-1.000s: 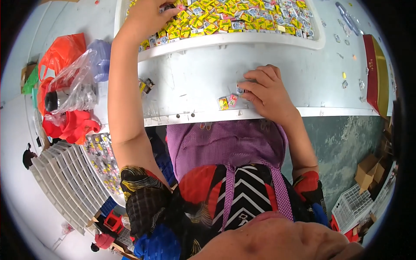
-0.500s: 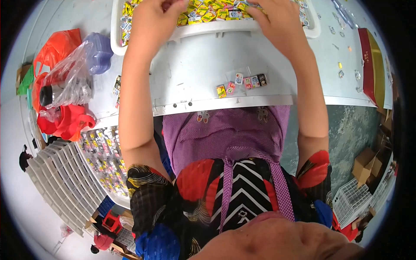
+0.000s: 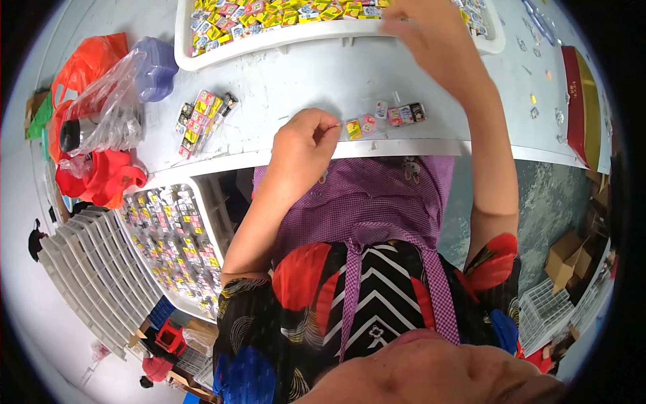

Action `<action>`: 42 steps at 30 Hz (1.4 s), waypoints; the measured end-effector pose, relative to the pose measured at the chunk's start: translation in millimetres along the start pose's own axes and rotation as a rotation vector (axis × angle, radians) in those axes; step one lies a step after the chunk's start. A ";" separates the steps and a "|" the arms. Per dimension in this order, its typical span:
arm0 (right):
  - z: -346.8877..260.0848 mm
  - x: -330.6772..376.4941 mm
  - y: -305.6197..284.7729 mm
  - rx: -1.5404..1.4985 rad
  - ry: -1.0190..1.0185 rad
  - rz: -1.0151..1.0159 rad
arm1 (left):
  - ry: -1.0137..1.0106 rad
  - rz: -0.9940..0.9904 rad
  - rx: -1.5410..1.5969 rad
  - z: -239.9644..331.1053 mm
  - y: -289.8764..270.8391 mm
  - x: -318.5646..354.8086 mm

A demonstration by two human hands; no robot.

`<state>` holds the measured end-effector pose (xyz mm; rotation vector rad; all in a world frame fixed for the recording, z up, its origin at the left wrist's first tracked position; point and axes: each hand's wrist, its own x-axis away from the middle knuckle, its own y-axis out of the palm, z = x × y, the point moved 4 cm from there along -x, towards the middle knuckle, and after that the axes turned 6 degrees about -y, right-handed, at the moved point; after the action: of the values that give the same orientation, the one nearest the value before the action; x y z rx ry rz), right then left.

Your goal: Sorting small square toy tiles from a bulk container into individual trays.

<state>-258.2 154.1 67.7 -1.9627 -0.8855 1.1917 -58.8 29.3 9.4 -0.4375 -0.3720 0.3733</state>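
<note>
My left hand [image 3: 306, 140] is at the table's near edge, thumb and forefinger pinched together. Its fingertips meet at the left end of a short slanting row of small printed blocks [image 3: 404, 114], beside a yellow block [image 3: 353, 129]; what they pinch, if anything, is too small to make out. Clear plastic shows around the row. My right hand [image 3: 434, 47] hangs over the near rim of a white tray [image 3: 282, 49] heaped with small yellow, white and pink blocks [image 3: 269, 19]. Its fingers are blurred and partly cut off by the upper edge.
On the left lie filled clear packs [image 3: 202, 121], plastic bags [image 3: 101, 101] and a purple container [image 3: 156, 69]. Below them, a white crate [image 3: 205, 222] holds many packs, next to stacked crates [image 3: 94, 269]. A red and gold box [image 3: 582, 108] stands right, near scattered blocks.
My left hand has come back from the tray to the row near the table edge, uncovering the packs at left. My right hand stays by the tray, shifted slightly.
</note>
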 end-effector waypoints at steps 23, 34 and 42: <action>-61.3 86.0 15.0 0.039 0.122 -0.242 | 0.084 -0.042 -0.003 6.1 14.8 0.0; -76.5 80.1 21.7 0.051 0.024 -0.293 | 0.113 -0.033 0.050 12.5 16.7 3.6; -69.5 84.9 27.6 -0.173 0.057 -0.256 | 0.129 -0.054 0.039 13.3 23.8 1.7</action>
<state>-159.1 194.8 31.3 -1.9357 -1.2031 0.9352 -69.3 54.5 9.9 -0.4101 -0.2496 0.2978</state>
